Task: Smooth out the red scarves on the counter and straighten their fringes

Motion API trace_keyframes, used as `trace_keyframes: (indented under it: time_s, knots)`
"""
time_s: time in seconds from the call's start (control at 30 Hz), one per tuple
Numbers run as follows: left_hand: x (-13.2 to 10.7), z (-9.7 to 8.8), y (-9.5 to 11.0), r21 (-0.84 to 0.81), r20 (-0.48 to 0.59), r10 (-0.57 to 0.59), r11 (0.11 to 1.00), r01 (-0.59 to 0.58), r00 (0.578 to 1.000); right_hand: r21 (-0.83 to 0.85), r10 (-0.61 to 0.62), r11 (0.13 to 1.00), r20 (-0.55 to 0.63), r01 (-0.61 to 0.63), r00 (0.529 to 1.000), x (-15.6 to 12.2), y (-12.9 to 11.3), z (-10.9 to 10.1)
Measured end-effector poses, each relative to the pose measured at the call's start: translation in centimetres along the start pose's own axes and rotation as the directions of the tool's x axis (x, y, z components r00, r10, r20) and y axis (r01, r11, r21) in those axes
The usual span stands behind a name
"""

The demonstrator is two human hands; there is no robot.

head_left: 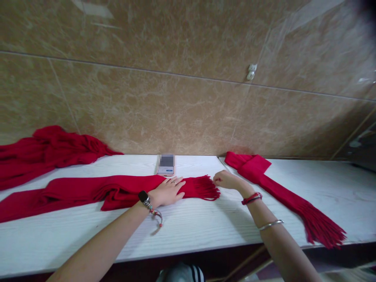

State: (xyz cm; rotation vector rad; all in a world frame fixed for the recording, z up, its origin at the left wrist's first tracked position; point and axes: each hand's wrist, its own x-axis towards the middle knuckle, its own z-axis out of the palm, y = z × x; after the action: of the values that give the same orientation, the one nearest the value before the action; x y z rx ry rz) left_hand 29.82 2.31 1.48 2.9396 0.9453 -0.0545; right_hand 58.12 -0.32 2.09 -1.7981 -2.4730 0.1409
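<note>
A red scarf (88, 192) lies lengthwise on the white table (205, 231), running from the left edge of the view to the middle, rumpled where it folds over itself. Its fringe (205, 188) finishes the right end. The left hand (167, 192) rests flat on the scarf just left of the fringe, palm down, its fingers (178, 182) released and spread, pressing the cloth and grasping nothing. The right hand (227, 181) sits just right of the fringe, fingers clenched loosely, knuckles toward the tassels (whether a strand is pinched there I cannot tell). The fringe lies between the two hands.

The left wrist carries a watch (143, 196) and a bracelet (155, 213) of beads; the right wrist has a red band (252, 198), with a bangle (270, 224) further up the arm.

Just beyond the left hand, at the scarf's far edge, a small device (166, 164) stands by the wall (147, 109); its face is blurred. To the right a second scarf (279, 192) lies slantwise, folded end far, tassels near the table's near edge. At the far left sits a heap (44, 150) of red cloth
</note>
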Motion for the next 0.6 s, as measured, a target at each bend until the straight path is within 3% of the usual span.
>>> trace_keyframes:
  time_s: [0.1,0.13,0.2,0.27,0.33,0.4,0.47,0.6]
  knots:
    - [-0.1,-0.9,-0.1,-0.005,-0.069,0.023,1.000,-0.023,0.997,0.098,0.003,0.995,-0.190,0.016,0.982,0.1,0.2,0.2]
    - [-0.1,-1.4,-0.4,-0.002,-0.113,-0.014,1.000,0.014,0.993,0.129,-0.002,0.991,-0.255,0.036,0.967,0.4,-0.3,0.3]
    - [-0.2,-2.5,-1.5,0.015,-0.224,-0.191,0.980,0.199,0.956,0.177,-0.017,0.981,-0.343,0.083,0.939,1.6,-1.9,0.5]
    - [-0.6,-3.3,-3.3,0.021,-0.323,-0.421,0.892,0.451,0.848,0.206,-0.064,0.966,-0.395,0.156,0.916,3.5,-4.0,0.7]
    - [-1.2,-3.4,-5.4,0.009,-0.374,-0.581,0.777,0.630,0.722,0.190,-0.156,0.948,-0.419,0.254,0.895,6.0,-6.1,1.3]
    - [-1.8,-2.8,-7.5,-0.012,-0.369,-0.679,0.686,0.727,0.635,0.148,-0.229,0.939,-0.403,0.310,0.886,8.6,-7.9,2.2]
    - [-2.3,-1.7,-9.1,-0.037,-0.316,-0.740,0.635,0.772,0.594,0.108,-0.248,0.946,-0.365,0.305,0.898,10.8,-9.1,3.3]
    - [-2.5,-0.6,-10.4,-0.126,-0.094,-0.778,0.628,0.768,0.621,0.089,-0.222,0.957,-0.383,0.275,0.897,12.7,-9.6,5.4]
